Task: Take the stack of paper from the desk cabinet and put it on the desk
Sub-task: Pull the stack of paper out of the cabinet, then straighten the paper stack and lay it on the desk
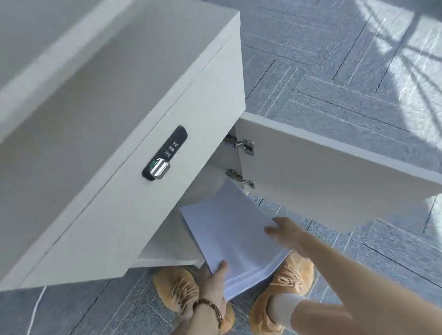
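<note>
1. We see little of the cabinet interior: the drawer front with its lock overhangs the opening, and only a pale strip of the bottom shelf shows.
2. The far end of the paper lies at the cabinet mouth, below the lower hinge; we cannot tell whether it rests on the shelf or is clear of it.
3. The near end of the paper sags above the shoes, off the floor.
4. Our left hand grips the near left corner, thumb on top; its fingers go under the sheets and are hidden.
5. Our right hand pinches the right edge, fingers on top and close together; the thumb is out of sight.
6. A bead bracelet circles the left wrist.
7. The door stands swung open to the right, its edge just beside the paper's right side.
8. The desk top is at upper left, blurred and cut off by the frame, well above the paper.
9. Grey carpet lies open to the right, beyond the door.
10. A white cable crosses the floor at lower left, apart from the feet.
</note>
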{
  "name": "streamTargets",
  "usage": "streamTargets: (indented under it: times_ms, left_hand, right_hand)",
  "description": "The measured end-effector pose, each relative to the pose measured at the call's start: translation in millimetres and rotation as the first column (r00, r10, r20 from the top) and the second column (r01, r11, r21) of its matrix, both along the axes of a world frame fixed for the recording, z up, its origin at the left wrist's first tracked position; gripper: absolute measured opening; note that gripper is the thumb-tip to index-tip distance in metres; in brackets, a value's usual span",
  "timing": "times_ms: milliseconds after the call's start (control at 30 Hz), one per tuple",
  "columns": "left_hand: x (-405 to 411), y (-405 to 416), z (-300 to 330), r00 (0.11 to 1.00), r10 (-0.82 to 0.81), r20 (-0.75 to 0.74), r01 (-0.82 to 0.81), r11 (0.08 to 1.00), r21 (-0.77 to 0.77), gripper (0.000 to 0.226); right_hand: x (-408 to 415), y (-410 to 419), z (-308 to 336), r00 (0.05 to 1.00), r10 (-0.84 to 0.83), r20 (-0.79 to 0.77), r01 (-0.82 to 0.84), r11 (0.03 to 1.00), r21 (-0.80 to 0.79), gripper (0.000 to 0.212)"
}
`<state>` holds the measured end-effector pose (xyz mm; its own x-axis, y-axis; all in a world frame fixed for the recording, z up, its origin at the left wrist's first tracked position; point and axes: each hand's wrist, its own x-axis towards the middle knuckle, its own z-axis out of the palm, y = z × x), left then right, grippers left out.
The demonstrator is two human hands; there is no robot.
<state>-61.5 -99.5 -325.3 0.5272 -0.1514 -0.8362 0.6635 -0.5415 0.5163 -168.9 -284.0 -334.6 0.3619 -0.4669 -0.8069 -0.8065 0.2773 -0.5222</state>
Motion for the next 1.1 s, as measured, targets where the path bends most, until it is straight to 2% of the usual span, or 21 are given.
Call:
streamTargets:
  times_ms: [67,167,333,367,500,633,700,833,900,1000,1100]
  left_hand:
    - [-18,10,40,0.999,-0.025,-0.048,0.022,0.998,-0.061,0.031]
    - [-43,27,93,0.994,-0.059,-0.088,0.043,0.983,-0.177,0.031]
    - [-64,68,87,0.999,-0.051,0.011,0.053,0.973,-0.226,0.079]
    - [-70,74,102,0.998,-0.054,0.01,0.055,0.966,-0.254,0.078]
    - [-107,96,224,0.993,-0.071,0.097,0.101,0.93,-0.352,0.04]
    - [-138,123,289,0.981,-0.082,0.173,0.153,0.88,-0.449,0.021]
    - [-149,135,314,0.973,-0.095,0.212,0.19,0.852,-0.487,0.014]
    - [-165,162,366,0.941,-0.124,0.316,0.284,0.795,-0.536,0.023]
    - [-166,169,387,0.928,-0.117,0.355,0.308,0.777,-0.549,0.023]
    - [-155,181,420,0.937,-0.094,0.336,0.295,0.729,-0.617,0.021]
    - [-125,196,452,0.935,-0.166,0.313,0.339,0.674,-0.656,0.034]
  right_hand:
    - [-23,11,39,0.999,-0.037,0.021,0.037,0.999,-0.034,0.028]
    - [-56,30,95,0.996,-0.065,0.055,0.07,0.992,-0.103,0.03]
    - [-109,67,178,0.968,-0.193,0.16,0.215,0.968,-0.133,0.033]
    - [-119,74,193,0.958,-0.217,0.188,0.243,0.961,-0.132,0.032]
    - [-152,91,251,0.918,-0.268,0.29,0.305,0.948,-0.087,0.022]
    - [-182,108,312,0.875,-0.288,0.39,0.318,0.948,-0.014,0.009]
    - [-190,112,333,0.865,-0.268,0.423,0.297,0.955,-0.002,0.01]
    - [-197,125,378,0.754,-0.245,0.609,0.295,0.955,0.019,0.026]
    - [-192,133,400,0.698,-0.225,0.68,0.324,0.946,-0.02,0.024]
    - [-177,145,430,0.619,-0.169,0.767,0.345,0.936,-0.073,0.022]
    - [-153,158,461,0.541,-0.101,0.835,0.291,0.954,-0.073,0.017]
